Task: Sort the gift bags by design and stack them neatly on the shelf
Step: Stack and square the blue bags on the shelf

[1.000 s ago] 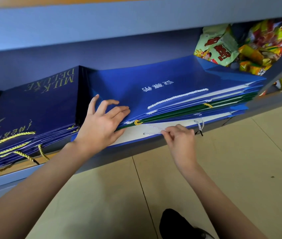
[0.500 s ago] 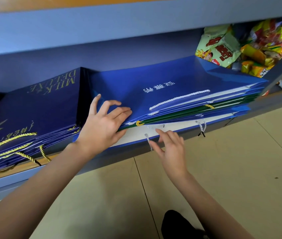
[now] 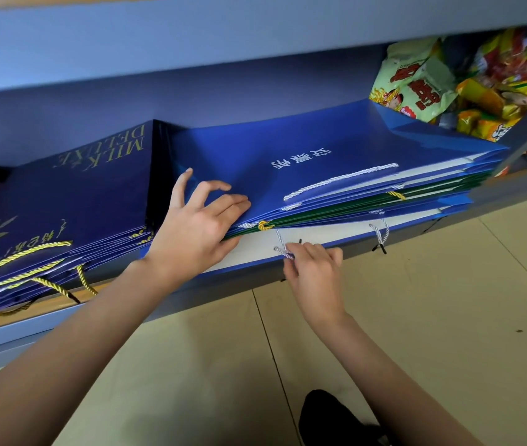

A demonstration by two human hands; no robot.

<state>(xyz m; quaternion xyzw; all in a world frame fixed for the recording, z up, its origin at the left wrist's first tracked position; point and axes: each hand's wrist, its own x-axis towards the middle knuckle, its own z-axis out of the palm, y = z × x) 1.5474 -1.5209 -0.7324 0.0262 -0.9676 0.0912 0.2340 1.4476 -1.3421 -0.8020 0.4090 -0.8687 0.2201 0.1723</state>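
A person crouched at a low shelf (image 3: pixel 368 268) works the right-hand stack of gift bags (image 3: pixel 336 175), which lies flat with its long axis running left to right along the shelf and its open, handled edges facing the near side. The left hand (image 3: pixel 197 226) rests on the near left corner of the stack, thumb raised clear and fingers laid into the layers just above the green bags (image 3: pixel 352 209), apparently propping the upper bags off the white-faced bottom bag (image 3: pixel 336 235). The right hand (image 3: pixel 313 268) is at the shelf's near lip, its grip pinching the white-and-purple cord handle (image 3: pixel 283 247) of that bottom bag, the fingertips pressed together on the loop. The bag lies directly beyond and slightly left of that pinch, under the whole stack, so a pull toward the near side looks like the way to draw it out; the right hand is the nearer one for it, while the left is placed to hold the upper layers back. To the left, just beside the stack, a second pile of dark navy bags (image 3: pixel 72 194) with gold cords lies the same way. Snack packets (image 3: pixel 416 78) crowd the far right of the shelf, and tiled floor (image 3: pixel 449 333) lies below.
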